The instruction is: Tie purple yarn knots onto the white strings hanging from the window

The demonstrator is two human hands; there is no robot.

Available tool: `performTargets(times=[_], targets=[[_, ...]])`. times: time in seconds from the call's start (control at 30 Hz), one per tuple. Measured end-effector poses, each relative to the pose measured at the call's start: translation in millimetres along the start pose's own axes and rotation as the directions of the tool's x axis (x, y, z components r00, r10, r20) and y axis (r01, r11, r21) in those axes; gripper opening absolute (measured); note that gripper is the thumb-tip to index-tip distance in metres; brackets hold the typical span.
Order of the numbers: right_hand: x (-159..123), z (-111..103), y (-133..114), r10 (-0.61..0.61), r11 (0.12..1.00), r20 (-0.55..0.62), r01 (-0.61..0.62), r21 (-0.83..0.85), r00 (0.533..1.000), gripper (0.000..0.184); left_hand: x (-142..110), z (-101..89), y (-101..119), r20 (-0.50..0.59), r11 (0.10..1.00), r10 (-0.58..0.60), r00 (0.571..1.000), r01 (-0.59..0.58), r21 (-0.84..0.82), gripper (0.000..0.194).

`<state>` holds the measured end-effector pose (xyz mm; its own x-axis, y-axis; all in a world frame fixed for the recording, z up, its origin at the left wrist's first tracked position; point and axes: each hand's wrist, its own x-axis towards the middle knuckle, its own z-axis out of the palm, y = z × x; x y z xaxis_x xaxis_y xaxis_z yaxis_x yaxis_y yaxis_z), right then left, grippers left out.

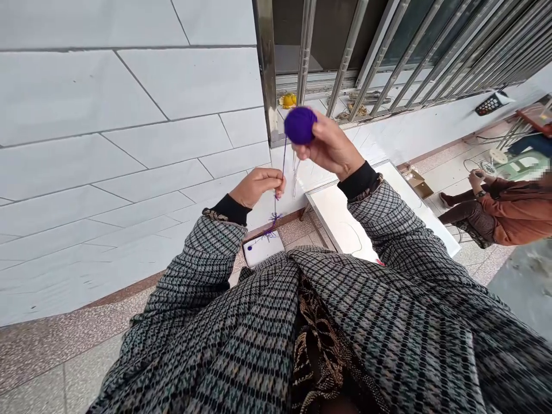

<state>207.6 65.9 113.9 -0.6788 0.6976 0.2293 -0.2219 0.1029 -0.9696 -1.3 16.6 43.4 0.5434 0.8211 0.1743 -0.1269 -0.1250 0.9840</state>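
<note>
A ball of purple yarn (301,125) is gripped in my right hand (330,144), raised before the window bars. From it a taut purple strand (284,155) runs down to my left hand (261,187), lower and to the left, whose thumb and fingers pinch it. Below that hand dangles a piece with short purple tufts (271,225), hanging over a white surface with a purple dot. Whether the tufts are knots or cut ends is too small to tell.
Metal window bars (347,57) rise ahead, with a yellow object (288,100) on the sill. A white table (340,215) stands below. To the right sits a person in an orange top (513,210), near a cardboard box (417,183). White tiled wall (129,86) fills the left.
</note>
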Motion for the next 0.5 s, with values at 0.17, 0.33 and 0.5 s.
performTargets(times=[0.17, 0.33, 0.5], targets=[[12, -8, 11, 0.130, 0.885, -0.196, -0.203, -0.419, 0.972, 0.035, 1, 7.7, 10, 0.096, 0.997, -0.037, 0.995, 0.030, 0.070, 0.018], [-15, -24, 9, 0.547, 0.807, 0.445, -0.305, -0.506, 0.709, 0.050, 1, -9.4, 4, 0.065, 1.000, -0.019, 0.998, 0.020, -0.015, 0.028], [-24, -22, -5, 0.131, 0.980, 0.346, -0.173, 0.093, 0.929, 0.074, -9, -0.6, -38, 0.078, 0.925, -0.077, 0.994, 0.100, -0.366, 0.057]])
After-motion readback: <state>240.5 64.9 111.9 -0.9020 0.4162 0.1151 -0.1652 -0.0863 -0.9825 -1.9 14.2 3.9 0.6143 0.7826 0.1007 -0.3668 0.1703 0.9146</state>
